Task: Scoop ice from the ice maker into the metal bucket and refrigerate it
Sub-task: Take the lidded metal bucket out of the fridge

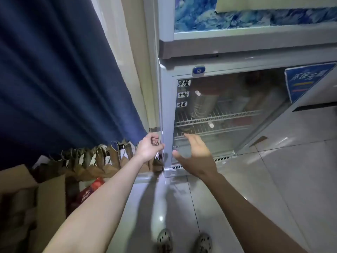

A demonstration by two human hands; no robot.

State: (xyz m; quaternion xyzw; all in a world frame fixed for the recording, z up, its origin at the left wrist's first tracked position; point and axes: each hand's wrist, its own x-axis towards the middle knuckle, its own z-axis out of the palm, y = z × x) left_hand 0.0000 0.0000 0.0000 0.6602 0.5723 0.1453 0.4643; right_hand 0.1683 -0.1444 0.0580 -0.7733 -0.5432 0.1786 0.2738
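A glass-door refrigerator (166,99) stands in front of me. Behind the glass, a ribbed metal bucket (202,105) sits on the upper wire shelf (228,115). My left hand (149,147) is at the door's left edge, low down, and its curled fingers hook round that edge. Just right of it, my right hand (197,152) hovers before the lower glass with its fingers spread and holds nothing. Whether it touches the glass I cannot tell. The door looks shut or nearly so.
A dark blue curtain (63,79) hangs on the left. Below it stand a row of brown paper bags (102,157), cardboard boxes (36,194) and a red bag (89,192). A white cabinet (300,128) is to the right. My feet (184,241) are on pale floor tiles.
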